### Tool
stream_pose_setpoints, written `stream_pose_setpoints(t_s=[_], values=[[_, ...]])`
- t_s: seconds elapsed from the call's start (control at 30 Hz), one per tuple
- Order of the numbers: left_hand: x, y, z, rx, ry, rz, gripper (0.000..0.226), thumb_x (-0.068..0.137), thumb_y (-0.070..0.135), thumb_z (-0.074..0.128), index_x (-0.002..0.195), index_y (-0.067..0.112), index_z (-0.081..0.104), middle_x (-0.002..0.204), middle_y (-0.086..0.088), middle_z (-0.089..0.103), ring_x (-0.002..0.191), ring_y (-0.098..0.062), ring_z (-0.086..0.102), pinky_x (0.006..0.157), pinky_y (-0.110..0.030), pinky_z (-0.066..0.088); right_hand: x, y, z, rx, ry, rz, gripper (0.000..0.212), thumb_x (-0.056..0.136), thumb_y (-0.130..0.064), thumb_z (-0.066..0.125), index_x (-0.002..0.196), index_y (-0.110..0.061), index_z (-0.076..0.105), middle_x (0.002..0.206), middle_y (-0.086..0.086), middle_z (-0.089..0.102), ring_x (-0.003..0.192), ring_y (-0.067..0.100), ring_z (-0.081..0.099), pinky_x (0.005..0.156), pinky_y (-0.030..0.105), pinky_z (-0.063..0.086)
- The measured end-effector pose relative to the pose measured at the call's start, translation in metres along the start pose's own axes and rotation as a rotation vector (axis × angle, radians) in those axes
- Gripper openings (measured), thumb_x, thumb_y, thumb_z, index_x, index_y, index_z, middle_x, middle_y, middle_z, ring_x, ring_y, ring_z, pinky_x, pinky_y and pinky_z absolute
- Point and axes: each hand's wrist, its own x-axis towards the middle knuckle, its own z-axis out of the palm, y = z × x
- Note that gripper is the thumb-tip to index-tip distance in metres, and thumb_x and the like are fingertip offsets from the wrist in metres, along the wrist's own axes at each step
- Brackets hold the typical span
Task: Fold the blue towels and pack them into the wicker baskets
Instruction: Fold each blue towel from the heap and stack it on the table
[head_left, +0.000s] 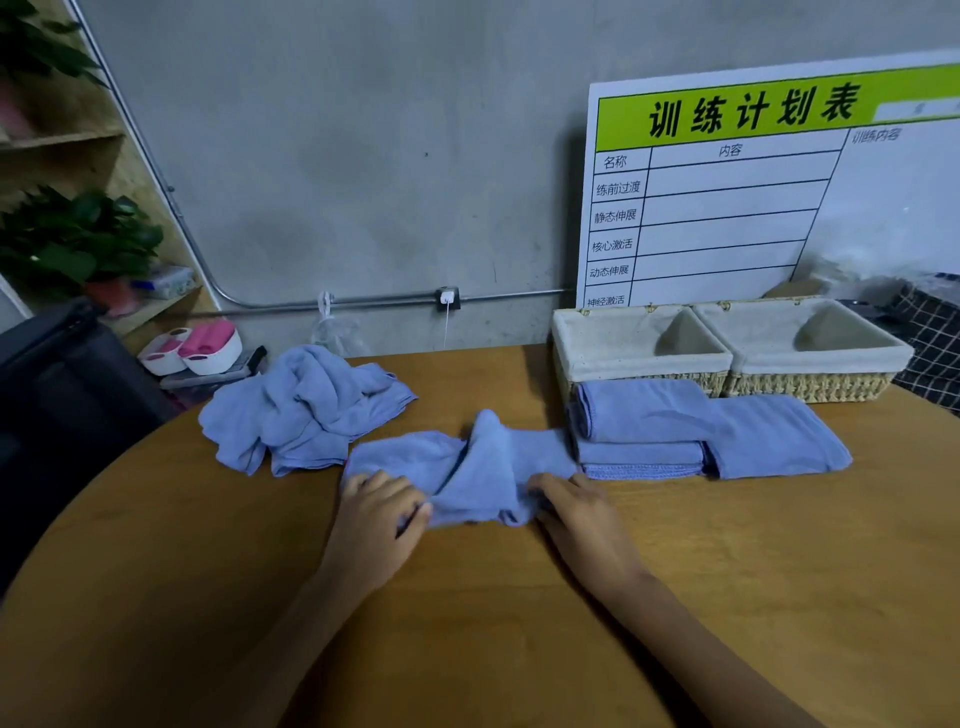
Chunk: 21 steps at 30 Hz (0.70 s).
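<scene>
A blue towel lies bunched in the middle of the wooden table, humped up at its centre. My left hand pinches its near left edge and my right hand grips its near right edge. A crumpled pile of blue towels sits to the back left. Folded blue towels are stacked to the right, with another folded towel beside them. Behind these stand two wicker baskets with cloth liners, the left basket and the right basket; no towel shows inside either.
A white board with a green header leans on the wall behind the baskets. A dark chair back stands at the left. Pink and white containers sit beyond the table's left rim. Checked fabric lies at the far right.
</scene>
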Motion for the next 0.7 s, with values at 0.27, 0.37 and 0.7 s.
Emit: stream_pose_setpoints(t_s=[0.27,0.37,0.7], values=[[-0.042,0.005,-0.052,-0.095,0.045,0.053,0.044,0.107,0.035,0.036,0.067,0.019,0.045,0.063,0.009,0.039,0.058,-0.01,0.038,0.057,-0.033,0.037,-0.032,-0.005,-0.045,0.245,-0.049,0.039,0.011,0.099,-0.022,0.061,0.092,-0.029,0.068,0.092,-0.021,0.068,0.087,0.001,0.06,0.076,0.027,0.048],[-0.024,0.013,-0.066,-0.191,0.092,-0.141,0.045,0.106,0.051,0.031,0.072,0.025,0.046,0.058,0.01,0.043,0.053,-0.01,0.044,0.051,-0.026,0.037,-0.015,-0.016,-0.062,0.296,0.01,0.099,0.016,0.098,-0.022,0.061,0.086,-0.03,0.065,0.083,-0.021,0.065,0.081,0.001,0.06,0.068,0.021,0.042],[0.02,-0.02,-0.095,-0.123,-0.386,-0.104,0.07,0.087,0.078,0.028,0.059,0.016,0.046,0.059,0.0,0.05,0.057,-0.012,0.047,0.054,-0.024,0.031,0.036,-0.041,-0.094,0.296,-0.295,0.028,0.015,0.096,-0.031,0.063,0.084,-0.029,0.072,0.083,-0.007,0.072,0.079,0.013,0.067,0.076,0.038,0.053]])
